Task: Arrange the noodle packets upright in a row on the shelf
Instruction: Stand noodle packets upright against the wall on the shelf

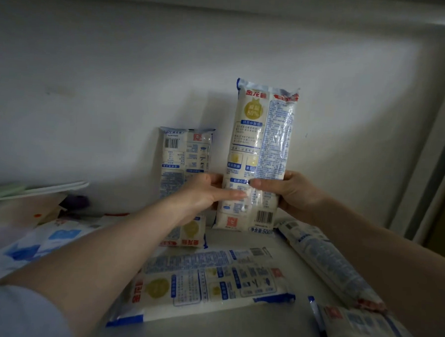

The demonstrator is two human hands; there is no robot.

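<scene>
At the far left we see a stack of papers (34, 189) lying against the wall (118, 72), and below it a blue and white packet (39, 243) lying flat on the shelf (233, 331), partly hidden by our left forearm. That forearm runs from a pale sleeve (15, 312) at the lower left corner up and to the right.

Our left hand (202, 193) reaches the tall noodle packet (258, 157) from its left side. The fingers are nearly straight and close together, laid across the packet's front, with the thumb higher up at its left edge; it presses and steadies rather than wrapping round. Behind this hand a second noodle packet (185, 161) stands on end against the wall, printed upside down, its lower half partly covered by our wrist.

The tall packet stands upright, its foot at or just above the shelf; we cannot tell which. Its top is close to the wall, just to the right of the second packet. Our right hand (292, 192) grips it from the right, fingers curled round its side and the thumb across its front, nearly meeting the left fingertips. The right forearm comes in from the lower right edge.

In front, a noodle packet (205, 283) lies flat on its side on the shelf. To its right a slanting packet (327, 264) lies flat too, and another packet (362, 330) sits at the lower right corner.
</scene>
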